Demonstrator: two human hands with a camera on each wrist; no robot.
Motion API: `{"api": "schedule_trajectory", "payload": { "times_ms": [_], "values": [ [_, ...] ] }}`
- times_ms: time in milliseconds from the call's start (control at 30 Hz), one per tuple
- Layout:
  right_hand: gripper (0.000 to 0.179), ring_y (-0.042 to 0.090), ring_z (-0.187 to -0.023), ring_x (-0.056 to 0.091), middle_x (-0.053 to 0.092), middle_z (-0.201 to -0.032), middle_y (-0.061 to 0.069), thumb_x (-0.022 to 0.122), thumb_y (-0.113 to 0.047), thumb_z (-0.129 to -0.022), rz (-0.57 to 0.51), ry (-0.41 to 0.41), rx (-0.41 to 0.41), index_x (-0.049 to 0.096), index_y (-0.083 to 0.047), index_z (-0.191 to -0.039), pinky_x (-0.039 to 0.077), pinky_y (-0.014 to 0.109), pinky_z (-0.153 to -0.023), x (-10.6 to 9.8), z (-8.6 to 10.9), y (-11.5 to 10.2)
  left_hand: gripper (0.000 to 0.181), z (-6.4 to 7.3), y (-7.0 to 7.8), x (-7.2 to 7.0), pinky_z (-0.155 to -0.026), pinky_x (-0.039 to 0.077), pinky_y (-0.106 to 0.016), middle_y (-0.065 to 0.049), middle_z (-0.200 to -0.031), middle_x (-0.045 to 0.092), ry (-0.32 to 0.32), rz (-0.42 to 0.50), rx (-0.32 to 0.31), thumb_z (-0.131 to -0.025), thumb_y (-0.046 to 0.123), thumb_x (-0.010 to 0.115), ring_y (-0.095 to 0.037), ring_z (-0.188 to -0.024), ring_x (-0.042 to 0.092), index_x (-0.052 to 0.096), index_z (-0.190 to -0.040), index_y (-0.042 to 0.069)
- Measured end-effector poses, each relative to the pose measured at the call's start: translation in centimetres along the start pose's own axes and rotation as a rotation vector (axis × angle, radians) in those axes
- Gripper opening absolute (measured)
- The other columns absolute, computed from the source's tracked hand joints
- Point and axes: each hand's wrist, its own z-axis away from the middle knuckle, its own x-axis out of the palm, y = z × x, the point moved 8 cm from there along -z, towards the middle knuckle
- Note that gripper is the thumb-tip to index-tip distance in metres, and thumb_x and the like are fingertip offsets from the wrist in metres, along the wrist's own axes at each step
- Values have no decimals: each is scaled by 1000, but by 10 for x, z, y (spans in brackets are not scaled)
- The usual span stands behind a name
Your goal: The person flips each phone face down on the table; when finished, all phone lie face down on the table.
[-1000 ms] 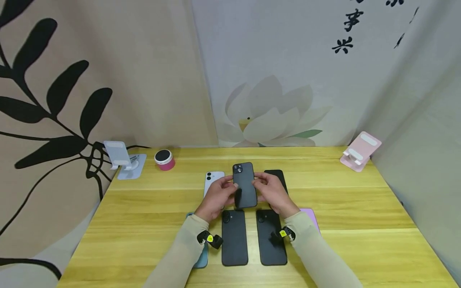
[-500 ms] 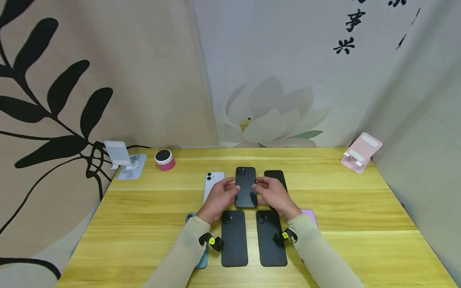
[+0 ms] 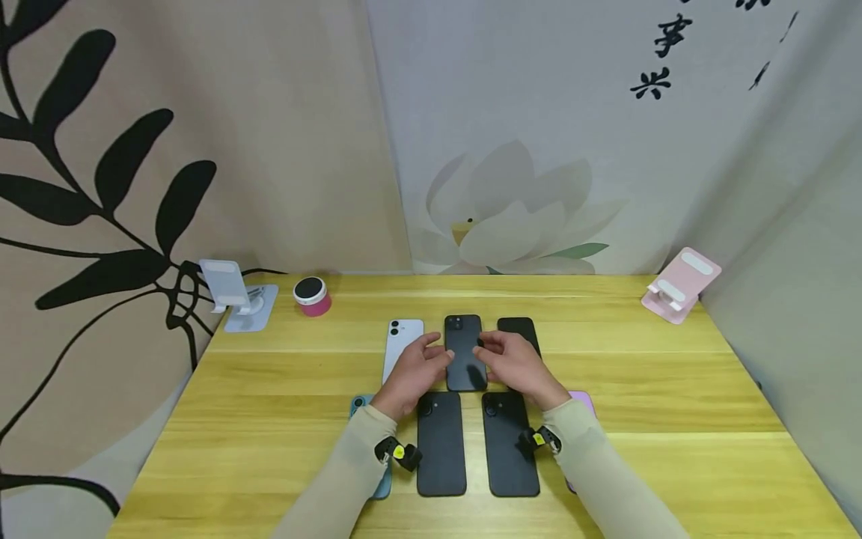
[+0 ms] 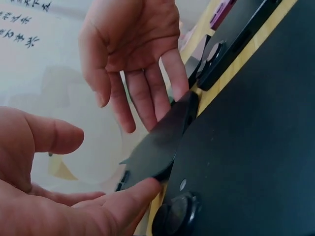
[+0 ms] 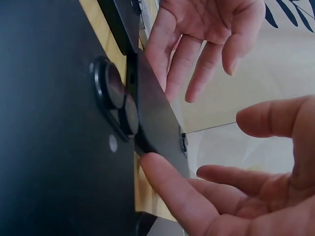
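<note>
A dark smartphone (image 3: 465, 348) lies back up in the middle of the back row, camera at its top left. My left hand (image 3: 412, 378) is at its left side and my right hand (image 3: 518, 367) at its right. Both thumbs stand off the phone, and the fingers are loosely extended. In the left wrist view, a left fingertip comes right to the edge of this smartphone (image 4: 160, 142). The right wrist view has a right fingertip close to its near edge. A white phone (image 3: 401, 344) and a black phone (image 3: 518, 328) flank it, each partly hidden behind a hand.
Two dark phones, one left (image 3: 441, 449) and one right (image 3: 510, 457), lie in front. A blue phone (image 3: 383, 486) and a purple phone (image 3: 582, 399) are mostly covered by my sleeves. Farther back stand a white phone stand (image 3: 227, 284), a pink jar (image 3: 314, 305) and a pink phone stand (image 3: 687, 281).
The middle dark phone, tilted up between both hands a second ago, has come down flat on the table. My thumbs and fingers have loosened from its sides.
</note>
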Motion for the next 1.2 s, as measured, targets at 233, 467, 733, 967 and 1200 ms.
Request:
{"api": "schedule_trajectory", "payload": {
  "times_ms": [233,467,733,967,1200],
  "values": [
    [56,33,-125,69,59,-151,23,65,-30,-106,-4,-28,-3,53,-2,-153,65,40,-87,-1,2,1,71,2,2,-1,-114,51,-50,-26,-159,48,-38,-38,-13,-107,28,62,-39,-144,54,31,-164,1],
    [52,33,-119,71,66,-142,19,63,-30,-107,24,-5,-42,56,-3,-151,64,41,-92,-9,2,0,66,4,7,0,-112,53,-50,-21,-154,55,-19,-98,6,-106,33,64,-36,-137,60,40,-161,4],
    [42,34,-115,71,69,-132,18,61,-25,-108,4,63,-73,61,-2,-143,64,41,-92,-29,5,6,51,0,12,14,-106,57,-47,-19,-143,62,-25,-104,78,-108,25,61,-34,-130,63,52,-152,2],
    [40,36,-118,69,68,-133,22,60,-24,-109,-6,115,-71,62,0,-141,63,41,-94,-51,10,15,46,-5,15,36,-107,57,-44,-15,-138,65,-57,-48,72,-108,25,61,-31,-130,65,56,-149,4],
    [42,35,-125,66,67,-135,21,59,-25,-109,51,144,-90,61,0,-142,63,42,-96,-69,16,23,50,-9,13,58,-110,55,-45,-20,-141,63,-121,1,67,-107,21,61,-35,-131,64,51,-151,-1]
  ]
}}
